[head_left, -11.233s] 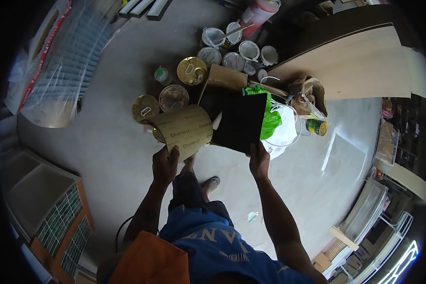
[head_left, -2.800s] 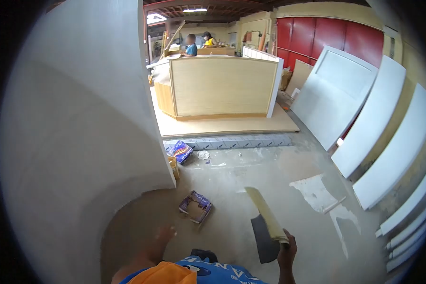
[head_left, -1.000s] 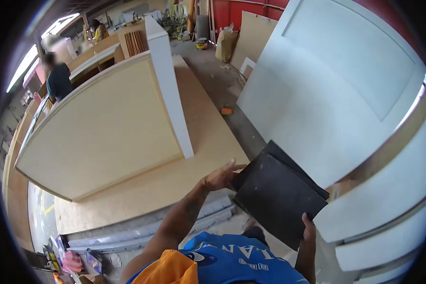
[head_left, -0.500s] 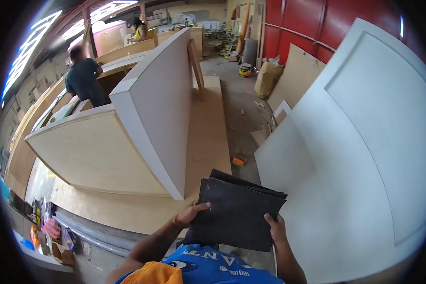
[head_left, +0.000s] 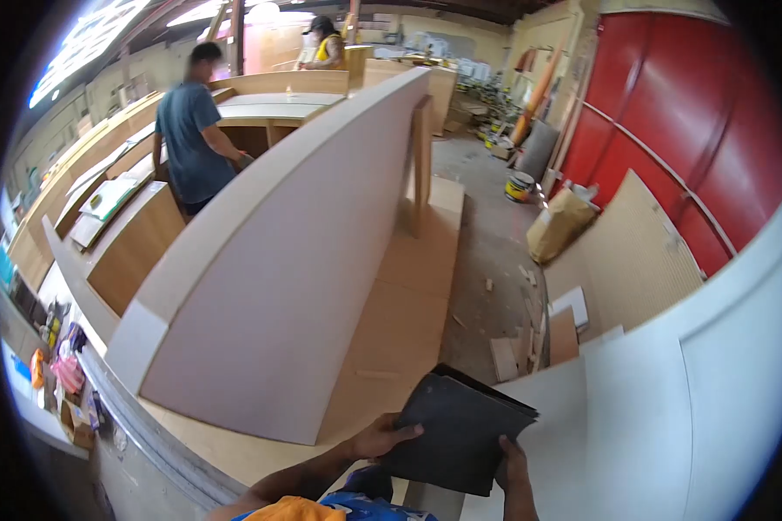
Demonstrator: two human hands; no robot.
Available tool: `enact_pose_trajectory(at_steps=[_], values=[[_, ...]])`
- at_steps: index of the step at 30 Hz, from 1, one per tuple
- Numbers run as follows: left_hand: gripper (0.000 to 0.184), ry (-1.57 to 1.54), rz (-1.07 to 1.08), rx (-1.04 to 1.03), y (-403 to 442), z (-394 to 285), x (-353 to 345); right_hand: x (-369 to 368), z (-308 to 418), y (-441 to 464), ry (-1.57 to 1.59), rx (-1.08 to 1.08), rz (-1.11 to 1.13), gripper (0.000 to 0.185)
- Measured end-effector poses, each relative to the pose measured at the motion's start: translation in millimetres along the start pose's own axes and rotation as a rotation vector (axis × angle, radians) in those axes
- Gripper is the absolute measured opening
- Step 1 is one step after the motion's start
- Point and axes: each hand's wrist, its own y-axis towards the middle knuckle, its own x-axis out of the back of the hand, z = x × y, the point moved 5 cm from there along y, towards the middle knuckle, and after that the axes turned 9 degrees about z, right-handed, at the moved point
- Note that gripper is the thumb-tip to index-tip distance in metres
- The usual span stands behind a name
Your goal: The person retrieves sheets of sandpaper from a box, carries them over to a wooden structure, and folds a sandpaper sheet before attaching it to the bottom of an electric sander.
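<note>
Both my hands grip a small stack of dark, stiff-looking sheets point(head_left: 465, 434), perhaps sandpaper, in front of my body. My left hand point(head_left: 384, 437) is closed on the left edge, with its thumb lying over the top sheet. At the right edge, my right hand point(head_left: 513, 464) pinches the stack, thumb on top and fingers hidden beneath. The far edges of the sheets fan slightly apart. Just beyond the stack rises a long white-faced panel point(head_left: 287, 243), standing on a brown board base point(head_left: 400, 321).
White panels point(head_left: 643, 417) lean along the right, by a brown board point(head_left: 634, 252) and a red wall point(head_left: 669, 130). A paper sack point(head_left: 563, 224) and a paint bucket point(head_left: 520, 186) stand on the scrap-strewn floor. A co-worker point(head_left: 193, 130) stands behind the panel; another person point(head_left: 326, 48) is farther back.
My view has swung left and moved forward, bringing the white-faced panel closer across the middle. The sheets stay in both hands and now sit lower and farther right in view.
</note>
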Motion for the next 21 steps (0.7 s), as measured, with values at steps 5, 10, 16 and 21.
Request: enact_pose_trajectory(at_steps=[5,10,16,21], values=[[0.065,0.141,0.003,0.059,72,-85,54,-23,76,99,0.252,0.033,-0.027,0.052],[0.068,0.03,0.007,-0.01,160,-151,102,-24,112,211,0.249,0.084,0.077,0.054],[0.069,-0.273,0.052,0.067,351,-188,156,57,144,394,0.092,0.145,0.037,0.052],[0.069,-0.169,0.076,0.078,496,-228,187,81,206,506,0.378,0.105,0.007,0.053]])
